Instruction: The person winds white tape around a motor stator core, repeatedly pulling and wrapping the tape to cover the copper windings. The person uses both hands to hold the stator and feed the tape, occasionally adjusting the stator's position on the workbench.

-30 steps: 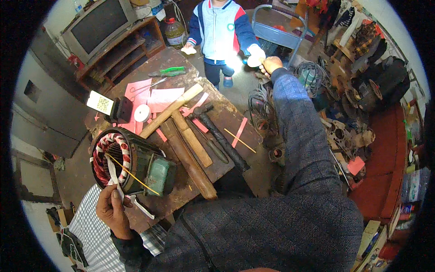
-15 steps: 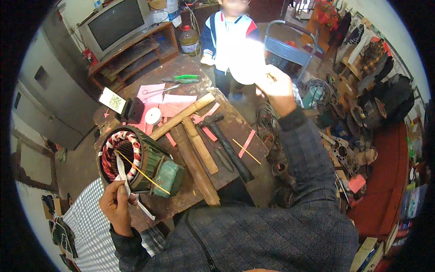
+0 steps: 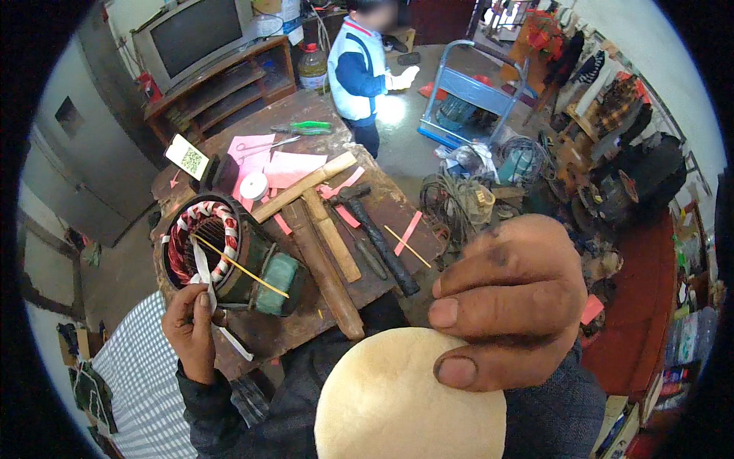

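Observation:
My right hand [image 3: 508, 306] is large and close to the camera at the lower right, gripping a pale round flat disc [image 3: 401, 405], perhaps flatbread. My left hand [image 3: 195, 325] pinches white tape [image 3: 202, 271] at a green motor housing [image 3: 260, 229] lying on the worn table [image 3: 218, 352]. Inside the housing is a red-and-white wrapped coil ring [image 3: 228, 260], with a thin yellow stick [image 3: 260, 279] across it. Beside the housing lie wooden bars [image 3: 329, 256], a dark hammer [image 3: 382, 249], pink paper [image 3: 294, 168], a white tape roll [image 3: 253, 186] and green-handled pliers [image 3: 310, 126].
A child [image 3: 355, 76] with a pale object stands beyond the table. A blue trolley [image 3: 470, 92], coiled cables [image 3: 451, 206] and piled metal parts [image 3: 604, 176] occupy the right. A television [image 3: 195, 42] on a wooden cabinet [image 3: 214, 107] is at the back left.
My right hand has drawn back from the child toward the camera with the round disc in it. The child has turned sideways. My left hand still holds the tape.

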`<state>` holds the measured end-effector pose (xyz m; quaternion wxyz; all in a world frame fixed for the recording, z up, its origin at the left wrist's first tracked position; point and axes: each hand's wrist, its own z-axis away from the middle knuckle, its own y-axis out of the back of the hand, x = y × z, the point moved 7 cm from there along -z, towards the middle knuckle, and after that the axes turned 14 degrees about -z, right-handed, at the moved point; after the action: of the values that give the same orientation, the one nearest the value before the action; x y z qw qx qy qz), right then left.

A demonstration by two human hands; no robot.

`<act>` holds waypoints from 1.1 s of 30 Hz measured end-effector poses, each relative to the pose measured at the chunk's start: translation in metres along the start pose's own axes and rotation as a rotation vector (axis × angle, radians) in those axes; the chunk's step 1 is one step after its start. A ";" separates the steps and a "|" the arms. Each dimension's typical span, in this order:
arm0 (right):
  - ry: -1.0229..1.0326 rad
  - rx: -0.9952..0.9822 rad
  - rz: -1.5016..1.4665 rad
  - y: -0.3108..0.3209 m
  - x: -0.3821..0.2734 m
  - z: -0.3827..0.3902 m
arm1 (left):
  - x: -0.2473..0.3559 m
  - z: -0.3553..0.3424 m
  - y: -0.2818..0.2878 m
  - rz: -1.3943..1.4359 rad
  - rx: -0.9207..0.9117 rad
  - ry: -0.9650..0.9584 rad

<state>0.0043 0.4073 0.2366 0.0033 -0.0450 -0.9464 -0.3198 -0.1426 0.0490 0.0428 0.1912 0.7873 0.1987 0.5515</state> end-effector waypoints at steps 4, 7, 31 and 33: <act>-0.027 -0.016 -0.001 0.004 -0.009 -0.018 | 0.000 -0.002 -0.001 0.040 -0.031 -0.021; -0.013 0.002 0.009 0.002 -0.014 -0.031 | 0.000 -0.001 -0.002 0.129 -0.081 0.016; -0.338 -0.369 -0.284 -0.159 0.000 -0.094 | 0.099 0.093 0.080 0.207 -0.035 -0.484; -0.324 -0.403 -0.326 -0.179 -0.002 -0.102 | 0.098 0.097 0.092 0.249 -0.050 -0.594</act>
<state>-0.0114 0.2038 0.2096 -0.2079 0.0570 -0.8468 -0.4862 -0.0107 0.0144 0.1370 0.1913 0.9271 0.0227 0.3214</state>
